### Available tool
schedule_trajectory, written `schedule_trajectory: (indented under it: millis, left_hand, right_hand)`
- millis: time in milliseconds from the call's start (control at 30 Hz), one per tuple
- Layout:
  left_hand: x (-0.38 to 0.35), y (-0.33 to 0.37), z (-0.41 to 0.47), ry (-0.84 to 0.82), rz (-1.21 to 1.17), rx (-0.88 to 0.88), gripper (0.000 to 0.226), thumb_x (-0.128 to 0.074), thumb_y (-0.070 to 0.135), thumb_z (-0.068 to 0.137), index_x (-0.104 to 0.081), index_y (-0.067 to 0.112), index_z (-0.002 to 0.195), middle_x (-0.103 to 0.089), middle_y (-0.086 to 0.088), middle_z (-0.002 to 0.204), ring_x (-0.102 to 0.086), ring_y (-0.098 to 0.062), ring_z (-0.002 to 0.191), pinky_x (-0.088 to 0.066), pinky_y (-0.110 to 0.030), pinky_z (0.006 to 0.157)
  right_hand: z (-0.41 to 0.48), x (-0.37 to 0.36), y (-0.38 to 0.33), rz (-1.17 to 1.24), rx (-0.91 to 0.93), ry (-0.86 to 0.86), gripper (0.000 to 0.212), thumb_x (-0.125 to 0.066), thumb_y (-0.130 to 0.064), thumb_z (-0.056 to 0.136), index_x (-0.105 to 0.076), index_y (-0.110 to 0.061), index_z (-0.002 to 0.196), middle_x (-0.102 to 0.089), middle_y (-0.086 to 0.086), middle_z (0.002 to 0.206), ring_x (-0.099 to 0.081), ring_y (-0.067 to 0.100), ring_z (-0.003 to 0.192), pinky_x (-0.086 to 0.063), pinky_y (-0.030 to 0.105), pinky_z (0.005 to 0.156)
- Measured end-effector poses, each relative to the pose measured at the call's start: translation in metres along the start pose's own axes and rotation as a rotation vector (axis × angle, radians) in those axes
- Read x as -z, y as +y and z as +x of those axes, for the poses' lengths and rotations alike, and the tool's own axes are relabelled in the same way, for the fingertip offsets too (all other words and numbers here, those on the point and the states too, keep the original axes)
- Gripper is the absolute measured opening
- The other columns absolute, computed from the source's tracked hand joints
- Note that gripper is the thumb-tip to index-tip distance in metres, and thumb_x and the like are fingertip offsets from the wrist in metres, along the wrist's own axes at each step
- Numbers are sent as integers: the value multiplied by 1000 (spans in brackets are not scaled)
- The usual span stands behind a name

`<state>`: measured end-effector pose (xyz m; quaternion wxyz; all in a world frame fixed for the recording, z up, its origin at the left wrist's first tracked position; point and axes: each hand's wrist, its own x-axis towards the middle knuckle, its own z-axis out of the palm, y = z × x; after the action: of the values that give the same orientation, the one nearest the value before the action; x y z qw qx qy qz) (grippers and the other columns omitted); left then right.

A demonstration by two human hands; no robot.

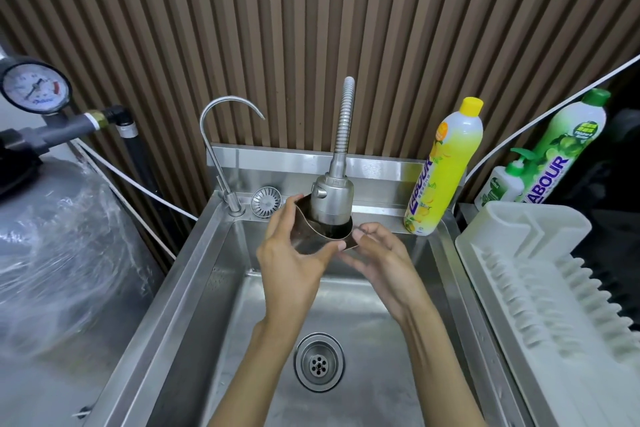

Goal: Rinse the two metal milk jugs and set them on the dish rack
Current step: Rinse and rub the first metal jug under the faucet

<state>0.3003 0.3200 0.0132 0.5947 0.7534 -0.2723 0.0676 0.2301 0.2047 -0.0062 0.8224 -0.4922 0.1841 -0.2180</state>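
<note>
A metal milk jug [313, 234] is held over the steel sink [194, 274], right under the head of the flexible tap [331, 198], which reaches into its mouth. My left hand [294, 253] grips the jug's body from the left, thumb across the front. My right hand [377, 256] touches the jug's right side, fingers curled at its handle area. Only one jug shows. The white dish rack [540, 274] stands empty to the right of the sink.
A second thin curved tap [221, 135] and a loose strainer [265, 201] sit on the sink's back ledge. A yellow detergent bottle [446, 166] stands at the back right corner, green bottles [561, 149] behind the rack. The drain [318, 362] lies below my arms.
</note>
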Motion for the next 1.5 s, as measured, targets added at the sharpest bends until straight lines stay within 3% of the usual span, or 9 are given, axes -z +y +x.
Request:
schedule_trajectory:
  millis: [167,300,467,633,733,867,1067,1267,1500]
  left_hand:
    - [10,5,-17,79,172,32,83,-85,48,50,-60,12,121,-54,8,103,-51,-11,99,-31,-6,83]
    - [9,0,-21,10,274,90,84,-60,80,51,-64,19,110,-59,5,92,-58,-17,89,-44,-21,78]
    - [4,-7,-19,-150,-49,229,47,-69,62,52,-66,34,89,-67,10,83,-64,5,78,-41,1,67]
    - [-16,-24,-21,-317,-490,404,44,-80,13,62,-65,22,103,-73,7,99,-67,-4,98,-48,-12,83]
    - [-29,-27,-18,-281,-574,400,53,-74,-6,68,-58,17,112,-69,1,109,-65,-3,101,-48,-14,90]
    - [-35,-25,-6,-190,-575,347,66,-74,-12,66,-52,15,123,-63,0,121,-59,-5,114,-43,-12,96]
    - [-13,-19,8,-129,-348,190,71,-84,7,55,-49,46,103,-62,43,86,-55,22,90,-38,0,81]
    - [7,3,10,-57,-25,137,66,-87,37,45,-62,35,106,-62,28,80,-56,18,76,-40,-1,74]
    - [19,18,7,-84,169,179,62,-85,49,49,-67,25,103,-71,4,81,-67,-15,84,-53,-31,83]
  right_hand:
    - [-6,-1,-4,-158,-38,-26,9,-57,-7,88,-53,-7,79,-67,0,65,-67,14,68,-60,41,74]
    - [-14,3,-13,-298,-81,18,12,-61,-14,86,-55,-4,82,-72,3,69,-71,17,65,-60,36,60]
    - [-20,5,-32,-475,-7,162,20,-69,-13,82,-53,-10,70,-70,2,66,-69,16,61,-59,34,54]
    - [-16,7,-41,-784,184,288,24,-75,-10,76,-55,-11,64,-71,-2,70,-65,4,62,-55,23,64]
    - [-11,12,-40,-657,224,225,20,-70,0,78,-55,-10,69,-73,-3,93,-67,-3,75,-50,10,70]
    - [0,17,-27,-386,182,156,23,-63,-1,84,-50,-14,71,-71,-3,110,-65,10,98,-46,25,89]
    - [11,10,-9,-100,74,50,17,-56,-2,89,-49,-10,76,-67,11,114,-64,25,97,-51,36,93]
    - [7,2,4,-61,-3,30,11,-57,-8,89,-51,-9,80,-69,8,82,-68,20,84,-58,39,81]
    - [-3,1,-3,-138,-80,37,11,-65,-19,81,-58,-11,78,-72,11,84,-72,25,78,-60,40,68]
